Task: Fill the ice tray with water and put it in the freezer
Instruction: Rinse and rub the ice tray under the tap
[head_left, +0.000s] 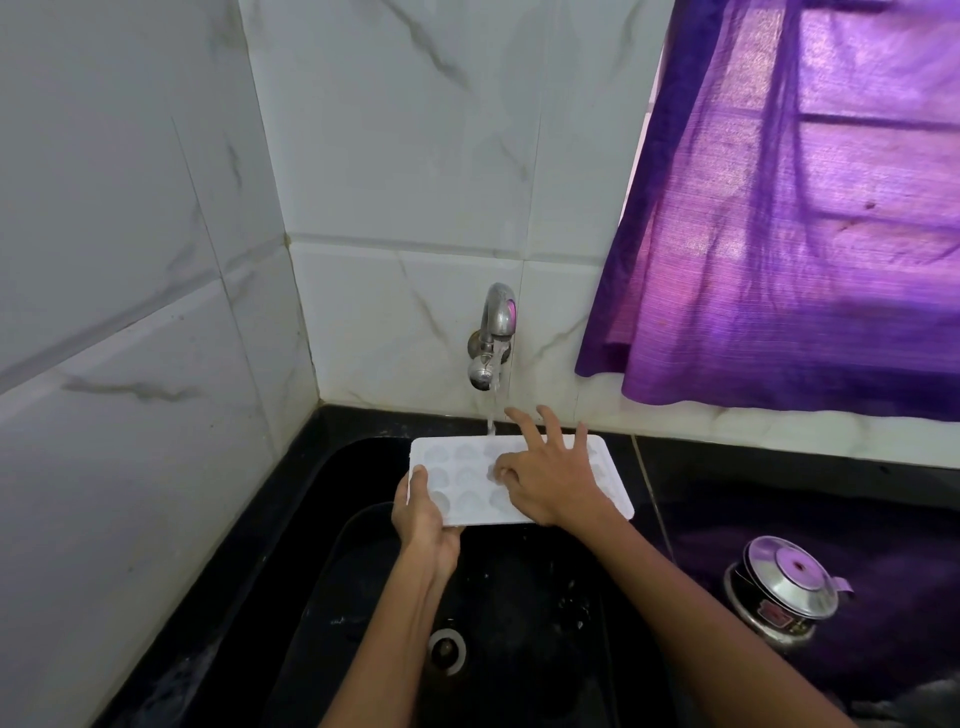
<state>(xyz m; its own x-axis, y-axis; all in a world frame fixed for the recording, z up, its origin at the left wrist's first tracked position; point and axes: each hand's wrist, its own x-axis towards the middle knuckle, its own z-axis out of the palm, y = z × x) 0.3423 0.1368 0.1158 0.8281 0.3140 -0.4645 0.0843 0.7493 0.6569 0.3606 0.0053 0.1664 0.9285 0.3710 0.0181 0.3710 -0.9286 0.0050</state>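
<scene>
Keep white ice tray (470, 488) level under tap (493, 332) stream at frame centre; left hand (423, 519) gripping its corner, right hand (545, 478) spread loosely on top, holding nothing.

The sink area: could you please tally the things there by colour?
White: 1, the ice tray
Black: 1, the sink
Silver: 2, the tap and the pot lid
Purple: 1, the curtain
Total: 5

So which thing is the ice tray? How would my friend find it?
Find the black sink under the running tap. The ice tray is the flat white rectangle above it, left hand gripping it; only it has round hollows.
</scene>
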